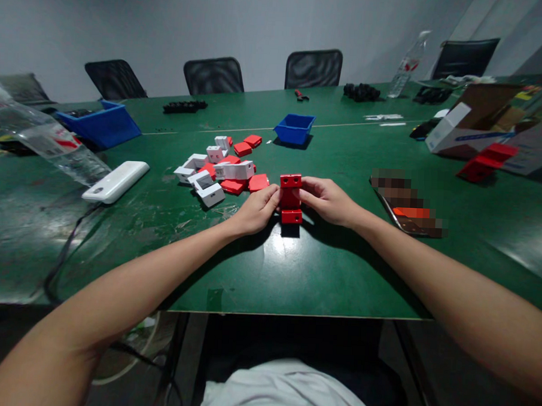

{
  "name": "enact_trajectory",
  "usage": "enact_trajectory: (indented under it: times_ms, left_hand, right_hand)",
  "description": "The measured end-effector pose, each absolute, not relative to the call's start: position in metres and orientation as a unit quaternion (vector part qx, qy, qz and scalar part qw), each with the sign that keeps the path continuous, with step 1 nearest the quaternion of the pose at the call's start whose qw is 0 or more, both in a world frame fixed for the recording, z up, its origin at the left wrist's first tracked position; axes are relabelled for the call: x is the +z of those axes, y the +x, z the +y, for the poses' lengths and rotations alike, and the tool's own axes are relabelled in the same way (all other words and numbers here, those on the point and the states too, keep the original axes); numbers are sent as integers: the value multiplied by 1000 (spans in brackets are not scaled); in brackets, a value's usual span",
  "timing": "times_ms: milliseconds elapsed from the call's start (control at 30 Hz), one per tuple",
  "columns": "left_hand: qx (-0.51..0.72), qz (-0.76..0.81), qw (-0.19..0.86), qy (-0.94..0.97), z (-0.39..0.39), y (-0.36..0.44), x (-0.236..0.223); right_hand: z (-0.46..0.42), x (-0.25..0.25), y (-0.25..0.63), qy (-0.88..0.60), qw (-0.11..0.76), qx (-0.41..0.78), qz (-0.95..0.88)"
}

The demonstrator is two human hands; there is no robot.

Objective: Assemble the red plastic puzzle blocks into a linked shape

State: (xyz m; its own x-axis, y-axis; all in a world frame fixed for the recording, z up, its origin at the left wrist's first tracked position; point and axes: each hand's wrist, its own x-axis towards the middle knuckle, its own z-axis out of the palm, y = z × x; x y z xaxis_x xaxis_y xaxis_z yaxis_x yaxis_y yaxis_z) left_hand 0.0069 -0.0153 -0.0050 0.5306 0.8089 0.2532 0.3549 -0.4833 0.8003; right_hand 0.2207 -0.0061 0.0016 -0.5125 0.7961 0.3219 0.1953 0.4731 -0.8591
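Between my hands, just above the green table [250, 274], is a red bracket-like block [291, 198] with raised ends and small round holes. My left hand [260, 208] grips its left side, fingers closed. On the right side my right hand [324, 199] pinches it, thumb on the front face. Beyond my left hand lies a loose pile of red pieces [233, 186] and white pieces [211, 194]. Some of the white ones have a similar bracket shape. The fingertips behind the held block are partly hidden.
A small blue bin [294, 130] stands behind the pile, a larger blue bin [106, 127] to the left. At left are a white power bank [117, 181] and a water bottle [53, 139]. A phone [405, 206], another red bracket [488, 163] and a cardboard box [485, 116] occupy the right.
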Motion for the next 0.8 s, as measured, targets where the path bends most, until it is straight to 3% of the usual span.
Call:
enact_trajectory:
  times_ms: [800]
  left_hand:
    - [338, 378, 285, 814, -19, 8, -4]
  right_hand:
    - [-11, 3, 217, -350, 377, 375, -772]
